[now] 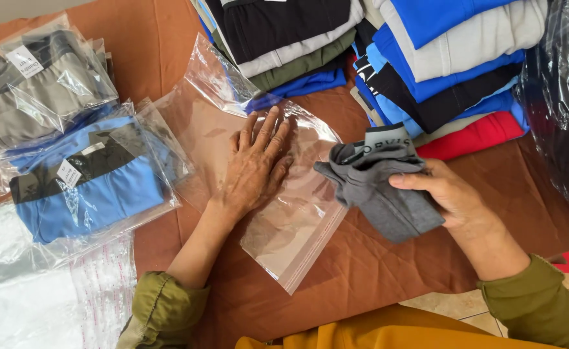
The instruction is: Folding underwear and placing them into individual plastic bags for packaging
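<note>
Olive sleeves (161,310) frame the near edge, over a rust-brown cloth (375,271) covering the work surface. At centre lies 1 clear plastic bag (297,226), flat, its open end toward the far side. Left hand (255,165) rests palm down on this bag, fingers spread and pressing it flat. Right hand (449,194), just right of the bag, grips a folded grey garment (378,187), thumb on top and fingers underneath, holding it at the bag's right edge. Bagged garments (81,178) in grey and blue lie stacked at far left. Folded clothes (426,58) in blue, black, grey and red pile up at far right.
</note>
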